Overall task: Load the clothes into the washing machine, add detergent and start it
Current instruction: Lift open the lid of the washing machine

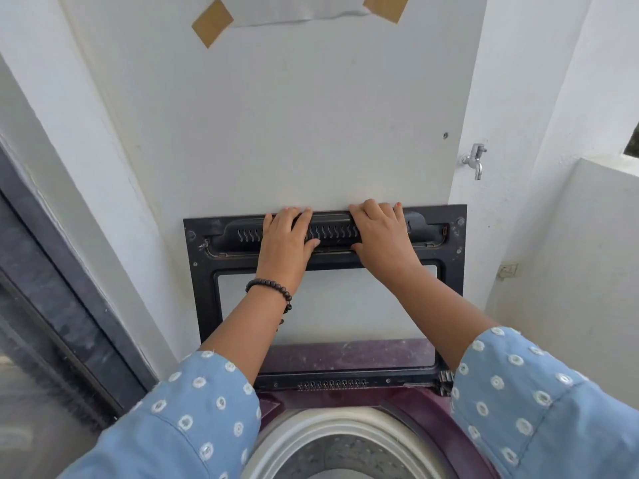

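Lid [207, 257] stands upright against the wall, and both of your hands lie on its top edge, so everything the next move turns on sits below your grip. Your left hand [285, 240] lies flat on the vented handle bar [249, 233], fingers fairly straight with their tips at the lid's upper rim and the thumb spread toward the middle; it presses rather than clasps. Your right hand [382, 233] rests just beside it, further along the same bar, fingers hooked a little over the rim; whether they truly curl round the edge, I cannot tell. The bar's long axis runs from side to side, straight across both palms, and the hands share it about evenly, neither one clearly nearer. The hinge [332, 383] lies straight down from your grip, toward you, and below that again the drum [332, 423] of the washing machine [408, 406] opens under your forearms. No clothes or detergent show anywhere, so loading looks not yet begun.
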Demonstrator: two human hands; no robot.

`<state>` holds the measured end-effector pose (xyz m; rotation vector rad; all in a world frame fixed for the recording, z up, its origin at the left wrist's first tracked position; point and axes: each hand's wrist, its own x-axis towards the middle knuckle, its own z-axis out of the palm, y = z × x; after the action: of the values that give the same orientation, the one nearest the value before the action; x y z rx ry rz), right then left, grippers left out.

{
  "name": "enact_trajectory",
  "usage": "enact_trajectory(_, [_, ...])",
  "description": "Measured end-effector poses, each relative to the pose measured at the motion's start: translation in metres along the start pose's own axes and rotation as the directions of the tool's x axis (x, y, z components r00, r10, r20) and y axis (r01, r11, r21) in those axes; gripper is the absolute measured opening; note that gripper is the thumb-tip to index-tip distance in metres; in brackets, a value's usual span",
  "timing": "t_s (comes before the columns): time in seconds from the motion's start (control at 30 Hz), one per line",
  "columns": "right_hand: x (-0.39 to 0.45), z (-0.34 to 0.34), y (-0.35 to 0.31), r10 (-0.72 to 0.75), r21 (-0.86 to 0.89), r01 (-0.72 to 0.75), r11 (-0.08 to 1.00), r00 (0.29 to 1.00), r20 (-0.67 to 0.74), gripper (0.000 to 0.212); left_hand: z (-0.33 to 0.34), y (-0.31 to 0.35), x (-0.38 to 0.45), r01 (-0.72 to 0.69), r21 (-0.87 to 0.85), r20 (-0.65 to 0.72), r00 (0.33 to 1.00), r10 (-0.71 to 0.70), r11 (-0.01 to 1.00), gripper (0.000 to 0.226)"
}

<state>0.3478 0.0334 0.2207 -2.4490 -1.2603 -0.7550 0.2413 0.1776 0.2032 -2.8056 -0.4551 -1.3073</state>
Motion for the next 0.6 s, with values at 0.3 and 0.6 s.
enact_trajectory(0.3, [-0.004,0.004,-0.003,-0.013,-0.011,0.013,1.000,0.999,-0.035,0.068,0.002,-0.006,-0.006,-0.028,-0.009,-0.033,0.999,0.028,1.000,0.050])
enact_trajectory(0.6, [-0.021,0.014,-0.008,0.041,0.023,-0.040,0.999,0.999,-0.034,0.074,0.010,0.002,-0.028,0.004,0.129,0.103,0.994,-0.017,0.992,0.076])
